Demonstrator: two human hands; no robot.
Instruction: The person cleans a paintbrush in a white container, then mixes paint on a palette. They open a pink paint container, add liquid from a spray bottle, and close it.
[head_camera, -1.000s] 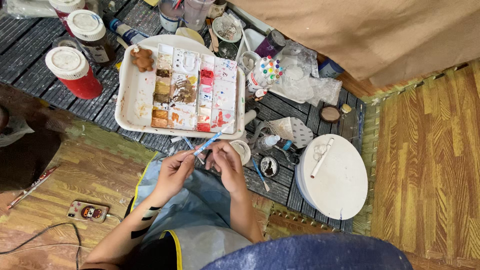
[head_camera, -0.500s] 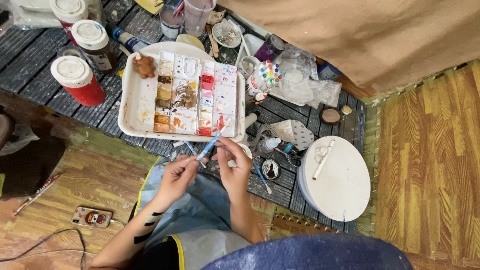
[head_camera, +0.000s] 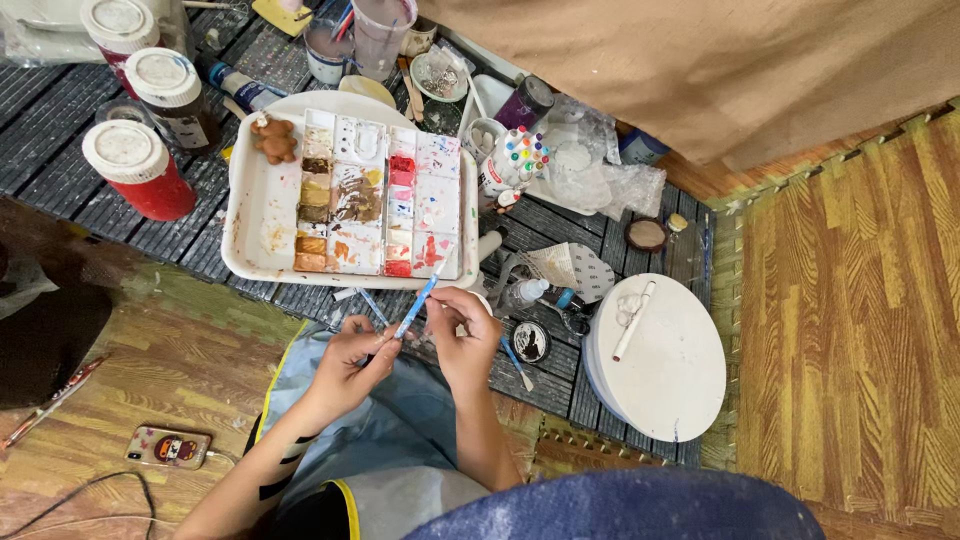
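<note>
My left hand (head_camera: 352, 362) pinches the lower end of a thin blue-handled paintbrush (head_camera: 418, 302), whose tip points up toward the front edge of a white paint palette tray (head_camera: 257, 210). My right hand (head_camera: 462, 338) is curled beside the brush shaft with fingers closed on a small object that I cannot make out. The tray holds several wells of brown, red and white paint and a small brown bear figure (head_camera: 274, 138) in its far left corner. Both hands hover over my lap, covered by a light blue apron (head_camera: 400, 430).
Red jars with white lids (head_camera: 135, 165) stand left of the tray. Cups with brushes (head_camera: 380, 30), small bottles and plastic wrap crowd the back. A white round board (head_camera: 660, 360) with a white stick lies right. A phone (head_camera: 168, 447) lies on the floor mat.
The view has shifted slightly, so everything sits lower in the frame. My hands stay together at the brush, with the brush tip still near the tray's front edge.
</note>
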